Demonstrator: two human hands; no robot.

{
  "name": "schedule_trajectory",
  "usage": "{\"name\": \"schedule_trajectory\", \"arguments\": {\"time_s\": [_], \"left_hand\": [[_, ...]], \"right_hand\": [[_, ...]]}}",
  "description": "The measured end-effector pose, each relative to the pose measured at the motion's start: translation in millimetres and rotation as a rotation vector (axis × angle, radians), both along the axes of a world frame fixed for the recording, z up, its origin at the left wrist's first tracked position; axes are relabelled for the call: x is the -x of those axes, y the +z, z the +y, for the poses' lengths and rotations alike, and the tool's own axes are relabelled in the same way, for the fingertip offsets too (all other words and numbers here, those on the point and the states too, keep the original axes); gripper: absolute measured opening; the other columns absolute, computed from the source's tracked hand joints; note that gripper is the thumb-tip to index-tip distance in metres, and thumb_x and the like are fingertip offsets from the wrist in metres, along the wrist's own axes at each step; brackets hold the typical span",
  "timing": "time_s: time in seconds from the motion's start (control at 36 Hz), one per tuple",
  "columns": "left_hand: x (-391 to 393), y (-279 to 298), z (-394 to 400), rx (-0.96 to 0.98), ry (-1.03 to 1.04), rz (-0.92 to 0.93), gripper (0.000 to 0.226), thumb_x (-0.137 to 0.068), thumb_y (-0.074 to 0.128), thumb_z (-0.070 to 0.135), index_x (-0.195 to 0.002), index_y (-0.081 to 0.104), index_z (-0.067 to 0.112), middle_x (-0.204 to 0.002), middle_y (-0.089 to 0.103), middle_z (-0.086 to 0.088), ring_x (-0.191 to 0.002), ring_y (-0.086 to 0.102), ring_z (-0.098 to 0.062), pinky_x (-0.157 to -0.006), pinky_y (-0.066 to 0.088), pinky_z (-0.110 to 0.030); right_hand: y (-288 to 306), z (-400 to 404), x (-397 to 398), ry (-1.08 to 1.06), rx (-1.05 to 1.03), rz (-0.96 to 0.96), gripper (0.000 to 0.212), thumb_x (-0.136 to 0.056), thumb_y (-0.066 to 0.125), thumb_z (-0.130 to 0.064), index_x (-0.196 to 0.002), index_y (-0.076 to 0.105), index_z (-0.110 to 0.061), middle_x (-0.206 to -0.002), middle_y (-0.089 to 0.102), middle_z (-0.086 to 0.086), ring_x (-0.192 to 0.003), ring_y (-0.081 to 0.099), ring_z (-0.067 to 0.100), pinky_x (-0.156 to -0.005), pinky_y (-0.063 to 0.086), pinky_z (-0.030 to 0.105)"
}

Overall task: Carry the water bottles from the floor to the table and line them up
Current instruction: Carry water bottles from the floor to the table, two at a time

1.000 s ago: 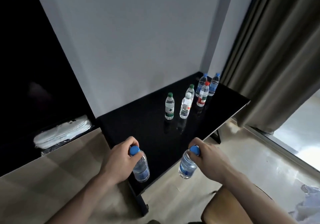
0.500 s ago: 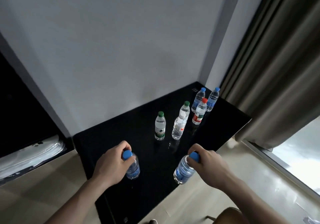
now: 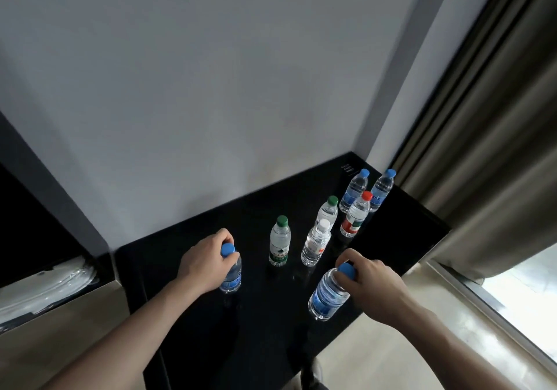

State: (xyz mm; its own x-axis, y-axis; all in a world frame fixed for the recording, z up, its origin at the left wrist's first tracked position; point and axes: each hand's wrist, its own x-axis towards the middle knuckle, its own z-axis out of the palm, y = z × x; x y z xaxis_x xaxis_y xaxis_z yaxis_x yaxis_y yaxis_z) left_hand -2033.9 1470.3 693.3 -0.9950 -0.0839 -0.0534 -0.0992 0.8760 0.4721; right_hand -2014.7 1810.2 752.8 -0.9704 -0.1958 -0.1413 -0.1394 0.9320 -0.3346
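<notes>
My left hand [image 3: 203,261] grips the neck of a blue-capped water bottle [image 3: 231,275] that stands upright at or just above the black table [image 3: 247,338], left of the others. My right hand [image 3: 369,279] holds a second blue-capped bottle [image 3: 327,296] by its cap, tilted, low over the table's front right part. Several bottles stand on the table in two rough rows: a green-capped one [image 3: 280,246], a white-capped one [image 3: 316,246], another green-capped one [image 3: 328,213], a red-capped one [image 3: 355,216], and two blue-capped ones [image 3: 354,190] [image 3: 382,189] at the back.
A grey wall [image 3: 211,88] runs behind the table. A brown curtain [image 3: 497,148] hangs at the right beside a bright window sill [image 3: 512,293]. Left of the table, white folded items [image 3: 39,287] lie on a dark shelf. Pale floor [image 3: 376,365] lies below the table's front edge.
Both hands have carried their bottles forward from the table's near edge to over its surface. The left bottle has come down near the green-capped one. The view has tilted up toward the wall.
</notes>
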Motion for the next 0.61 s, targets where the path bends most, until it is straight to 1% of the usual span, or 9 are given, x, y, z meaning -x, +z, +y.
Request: {"name": "schedule_trajectory", "arguments": {"time_s": [0.08, 0.22, 0.33, 0.42, 0.53, 0.61], "left_hand": [[14, -6, 3, 0.018, 0.000, -0.018, 0.015, -0.093, 0.059, 0.041, -0.091, 0.046, 0.035, -0.079, 0.059, 0.011, -0.063, 0.058, -0.006, -0.048, 0.037, -0.021], [41, -14, 8, 0.047, 0.023, -0.034, 0.015, -0.095, 0.058, 0.042, -0.094, 0.046, 0.032, -0.082, 0.060, 0.010, -0.065, 0.057, -0.007, -0.049, 0.036, -0.023], [63, -20, 13, 0.087, 0.036, -0.052, 0.016, -0.096, 0.057, 0.042, -0.097, 0.046, 0.030, -0.086, 0.059, 0.011, -0.069, 0.058, -0.009, -0.051, 0.039, -0.026], [81, -26, 20, 0.116, 0.054, -0.047, 0.016, -0.096, 0.056, 0.043, -0.098, 0.046, 0.030, -0.086, 0.058, 0.011, -0.068, 0.057, -0.008, -0.050, 0.038, -0.024], [97, -32, 25, 0.140, 0.091, -0.064, 0.016, -0.097, 0.055, 0.042, -0.100, 0.045, 0.030, -0.088, 0.057, 0.010, -0.068, 0.056, -0.007, -0.051, 0.037, -0.025], [110, -36, 34, 0.163, 0.131, -0.087, 0.016, -0.098, 0.055, 0.042, -0.101, 0.044, 0.030, -0.089, 0.056, 0.010, -0.067, 0.055, -0.008, -0.050, 0.037, -0.025]], "right_hand": [[-2, 2, 11, 0.011, -0.018, -0.004, 0.019, -0.087, 0.046, -0.062, -0.094, 0.043, -0.044, -0.067, 0.063, -0.011, -0.057, 0.058, 0.004, -0.048, 0.034, 0.020], [-6, 12, 32, 0.010, -0.017, -0.008, 0.026, -0.081, 0.040, -0.068, -0.095, 0.042, -0.047, -0.068, 0.063, -0.012, -0.057, 0.058, 0.003, -0.048, 0.034, 0.019], [-11, 26, 52, 0.017, -0.027, -0.005, 0.029, -0.076, 0.034, -0.072, -0.094, 0.041, -0.049, -0.066, 0.062, -0.013, -0.056, 0.057, 0.002, -0.046, 0.032, 0.017], [-17, 39, 72, 0.030, -0.054, -0.016, 0.025, -0.081, 0.039, -0.070, -0.095, 0.040, -0.050, -0.067, 0.061, -0.014, -0.057, 0.058, 0.002, -0.046, 0.033, 0.016], [-26, 56, 94, 0.054, -0.070, -0.047, 0.020, -0.088, 0.046, -0.064, -0.098, 0.041, -0.049, -0.070, 0.062, -0.013, -0.060, 0.059, 0.004, -0.049, 0.041, 0.020], [-30, 70, 115, 0.076, -0.070, -0.063, 0.018, -0.089, 0.046, -0.062, -0.099, 0.041, -0.048, -0.071, 0.062, -0.012, -0.061, 0.059, 0.004, -0.049, 0.040, 0.021]]}}
